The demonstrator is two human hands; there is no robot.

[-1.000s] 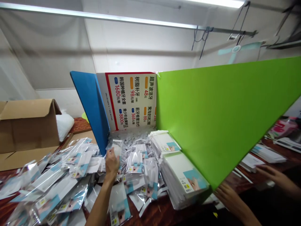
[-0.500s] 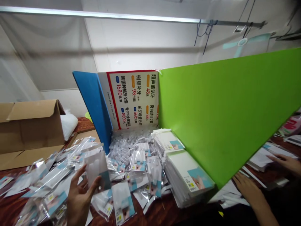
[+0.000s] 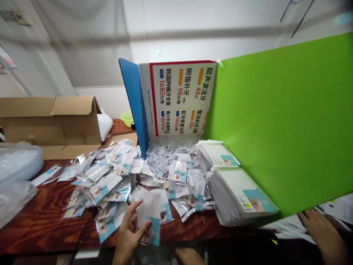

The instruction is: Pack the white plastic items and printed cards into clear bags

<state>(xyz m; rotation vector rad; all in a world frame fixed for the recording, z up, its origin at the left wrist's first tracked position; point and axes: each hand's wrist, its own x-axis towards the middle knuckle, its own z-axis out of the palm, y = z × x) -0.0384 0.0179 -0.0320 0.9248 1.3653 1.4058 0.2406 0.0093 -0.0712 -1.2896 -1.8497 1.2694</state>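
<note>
My left hand point(image 3: 127, 231) is closed on a white and blue card packet point(image 3: 149, 213), pinched between thumb and fingers above the table's front edge. Part of my right hand point(image 3: 190, 257) shows at the bottom edge; its fingers are mostly cut off, so what it holds is hidden. Behind the held packet, more filled clear packets point(image 3: 178, 189) lie in a loose heap, and another heap of packets point(image 3: 106, 184) spreads to the left. Small translucent plastic pieces point(image 3: 160, 156) are piled farther back. Stacked flat cards in sleeves point(image 3: 248, 191) stand to the right.
A green panel point(image 3: 275, 121), a printed price board point(image 3: 176, 99) and a blue panel point(image 3: 134, 103) stand around the plastic pieces. An open cardboard box point(image 3: 41, 125) and a plastic tub point(image 3: 22, 162) are at left. A co-worker's hand point(image 3: 325, 233) shows beyond the green panel.
The view has shifted left and down. My left hand has moved from over the left heap to the table's front edge with the packet. Part of my right hand has come into view.
</note>
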